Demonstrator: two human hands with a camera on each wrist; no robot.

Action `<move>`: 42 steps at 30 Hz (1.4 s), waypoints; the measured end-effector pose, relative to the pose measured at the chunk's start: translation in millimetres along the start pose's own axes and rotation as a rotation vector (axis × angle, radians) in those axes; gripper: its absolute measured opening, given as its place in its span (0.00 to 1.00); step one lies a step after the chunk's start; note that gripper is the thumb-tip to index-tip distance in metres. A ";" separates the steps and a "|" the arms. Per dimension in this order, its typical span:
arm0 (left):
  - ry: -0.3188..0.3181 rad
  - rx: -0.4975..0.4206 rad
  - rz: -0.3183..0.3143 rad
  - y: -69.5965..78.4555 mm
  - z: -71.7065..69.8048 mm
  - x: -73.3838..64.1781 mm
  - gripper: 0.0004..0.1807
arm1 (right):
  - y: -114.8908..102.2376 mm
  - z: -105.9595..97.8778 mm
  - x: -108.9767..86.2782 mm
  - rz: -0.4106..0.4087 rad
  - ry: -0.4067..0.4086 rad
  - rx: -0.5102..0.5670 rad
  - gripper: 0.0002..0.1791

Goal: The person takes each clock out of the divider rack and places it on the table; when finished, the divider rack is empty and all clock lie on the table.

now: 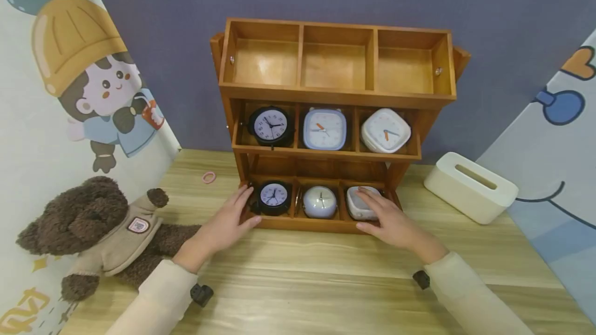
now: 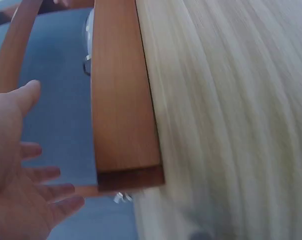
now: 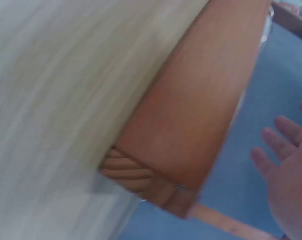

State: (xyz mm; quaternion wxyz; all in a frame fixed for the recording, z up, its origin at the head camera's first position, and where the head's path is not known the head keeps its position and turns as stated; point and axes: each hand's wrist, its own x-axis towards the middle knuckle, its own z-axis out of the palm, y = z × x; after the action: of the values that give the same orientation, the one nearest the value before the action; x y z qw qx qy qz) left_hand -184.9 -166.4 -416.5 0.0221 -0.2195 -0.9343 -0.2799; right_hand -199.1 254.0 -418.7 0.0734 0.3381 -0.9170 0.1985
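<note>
— What's largest?
— The tabletop (image 1: 298, 273), along the frame's bottom, before the wooden rack (image 1: 335, 96) at centre
— Hands?
— Left hand (image 1: 223, 226) and right hand (image 1: 398, 226) are spread, fingers extended, at the bottom tier's ends
— Compartments?
— Three clocks (image 1: 324, 129) mid-tier; below, two clocks (image 1: 273, 198) and a whitish case (image 1: 356, 204), right
— Writing?
— Clock numerals; the bear's (image 1: 114, 244) badge (image 1: 138, 225) is too small to read

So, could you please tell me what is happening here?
Someone's open left hand is at the left end of the lowest tier of the wooden shelf, and the open right hand is over a whitish, partly covered item at the right end. Whether they touch anything is unclear. Two clocks share that tier; three more sit in the middle tier.
</note>
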 end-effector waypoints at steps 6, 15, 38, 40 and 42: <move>0.030 -0.093 -0.135 -18.1 -1.9 1.6 0.45 | 24.4 5.9 7.4 0.072 0.052 0.028 0.42; -0.012 -0.171 -0.214 -28.8 -2.0 6.4 0.44 | 52.5 7.0 21.6 0.172 -0.077 0.090 0.46; -0.006 -0.381 -0.238 -36.5 4.5 9.1 0.37 | 62.3 10.2 36.1 0.174 -0.173 0.044 0.54; -0.013 -0.389 -0.256 -37.1 4.4 8.4 0.37 | 63.4 9.8 36.3 0.175 -0.190 0.054 0.54; -0.029 -0.414 -0.285 -37.2 3.7 8.1 0.37 | 63.6 9.6 36.9 0.176 -0.199 0.064 0.55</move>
State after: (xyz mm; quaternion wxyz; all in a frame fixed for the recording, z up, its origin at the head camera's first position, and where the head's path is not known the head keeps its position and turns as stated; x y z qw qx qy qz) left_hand -207.7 -189.0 -437.4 -0.0766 -0.0893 -0.8789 -0.4622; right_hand -268.5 272.2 -437.5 -0.0464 0.2767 -0.9390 0.1989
